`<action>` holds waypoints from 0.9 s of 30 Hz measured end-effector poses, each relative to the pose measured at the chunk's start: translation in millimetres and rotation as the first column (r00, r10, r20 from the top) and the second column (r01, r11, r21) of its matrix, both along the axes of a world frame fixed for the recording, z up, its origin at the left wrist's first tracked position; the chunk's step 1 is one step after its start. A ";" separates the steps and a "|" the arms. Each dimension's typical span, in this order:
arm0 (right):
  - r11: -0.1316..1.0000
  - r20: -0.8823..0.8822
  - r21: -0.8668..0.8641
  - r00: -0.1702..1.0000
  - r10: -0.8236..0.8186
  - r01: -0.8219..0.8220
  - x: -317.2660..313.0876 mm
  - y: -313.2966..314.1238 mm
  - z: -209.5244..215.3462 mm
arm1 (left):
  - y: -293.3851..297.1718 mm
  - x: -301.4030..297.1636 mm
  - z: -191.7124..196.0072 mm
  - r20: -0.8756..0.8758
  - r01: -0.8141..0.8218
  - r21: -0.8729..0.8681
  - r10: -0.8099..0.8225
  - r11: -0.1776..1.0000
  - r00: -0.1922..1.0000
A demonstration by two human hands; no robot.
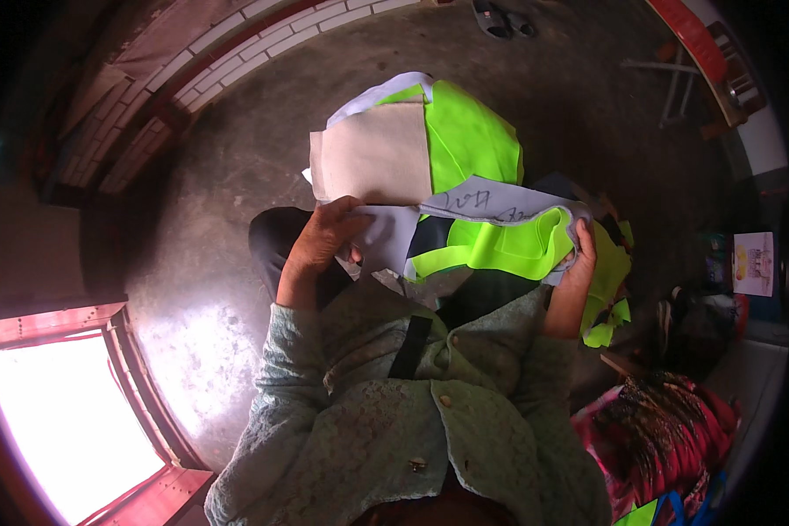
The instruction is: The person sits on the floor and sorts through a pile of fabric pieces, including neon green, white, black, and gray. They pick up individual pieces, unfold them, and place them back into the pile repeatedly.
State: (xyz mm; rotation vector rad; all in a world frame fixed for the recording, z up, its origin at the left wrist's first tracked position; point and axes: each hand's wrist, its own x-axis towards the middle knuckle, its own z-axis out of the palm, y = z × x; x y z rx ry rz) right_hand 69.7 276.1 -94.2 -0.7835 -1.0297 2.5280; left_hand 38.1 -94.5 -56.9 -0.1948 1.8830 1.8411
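Stretched between my two hands over my lap is a layered piece of grey and neon-green fabric (517,243), with dark handwritten marks on its grey side. My left hand (323,238) grips the grey end, thumb on top and fingers curled under. At the other end, my right hand (577,266) holds the folded edge where grey and green layers bend round; part of its fingers is hidden behind the cloth. Just beyond lies a pile with a flat beige fabric square (373,151) on top and neon-green cloth (475,136) beside it.
Green and dark fabric scraps (607,294) hang by my right arm. A red patterned cloth (662,438) lies at the lower right. Dark sandals (502,21) rest on the concrete floor, far off. A red-topped table (693,39) stands far right; a bright opening (66,425) is at left.
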 end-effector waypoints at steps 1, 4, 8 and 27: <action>0.997 0.040 0.024 0.996 -0.074 0.073 0.1 -4.9 8.1 | 1.3 -0.2 0.7 -0.021 0.004 0.002 -0.004 1.000 1.000; 0.960 -0.193 -0.033 0.944 0.266 -0.277 10.0 21.5 -9.9 | -3.0 -6.0 -2.7 -0.061 -0.006 0.002 0.006 1.000 0.998; 0.979 -0.140 0.122 0.973 0.182 -0.165 7.3 6.6 -4.8 | -14.9 -17.2 -17.0 -0.364 -0.094 -0.173 0.025 0.980 0.931; 0.914 -0.007 0.191 0.930 0.367 -0.359 30.9 48.9 -8.9 | 92.0 -3.1 -38.4 -0.719 -0.137 -0.651 -0.548 0.747 0.428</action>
